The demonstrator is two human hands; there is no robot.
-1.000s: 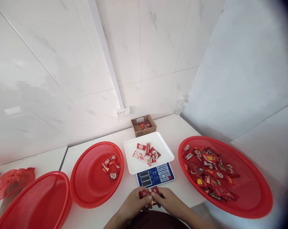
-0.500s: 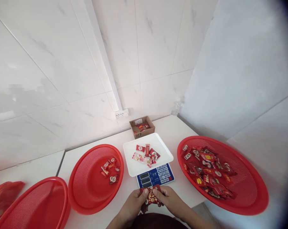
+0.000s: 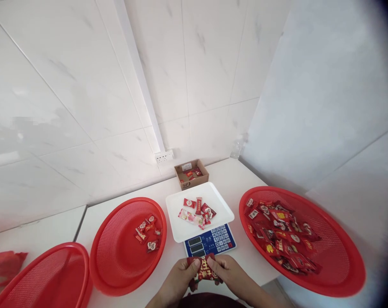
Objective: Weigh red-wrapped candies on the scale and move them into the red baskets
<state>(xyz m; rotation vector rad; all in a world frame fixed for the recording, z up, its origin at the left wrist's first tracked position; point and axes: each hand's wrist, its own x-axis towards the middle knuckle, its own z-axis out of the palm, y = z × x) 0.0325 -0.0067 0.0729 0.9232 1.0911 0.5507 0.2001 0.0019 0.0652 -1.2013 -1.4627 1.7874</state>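
Close to my body, my left hand [image 3: 179,276] and my right hand [image 3: 231,272] hold a small dark-red snack packet [image 3: 205,269] with gold lettering between them. Both thumbs press on its upper face; the fingers beneath are mostly hidden. Just beyond the packet is a weighing scale with a blue keypad panel [image 3: 210,241]. Its white tray [image 3: 177,230] carries several wrapped sweets, among them a long pink-and-white wrapped piece [image 3: 191,217] and a narrow red stick packet [image 3: 198,205].
To the right, a red plastic basket [image 3: 341,265] holds a heap of red packets. Left of the scale, another red basket [image 3: 112,241] has several packets. A third red basket [image 3: 52,273] and a red bag [image 3: 4,267] lie farther left. Behind the scale sits a cardboard box [image 3: 198,182].
The packet has been turned in my hands, so its lettering lies at a different angle. The view has tilted slightly; the sweets on the tray look the same.
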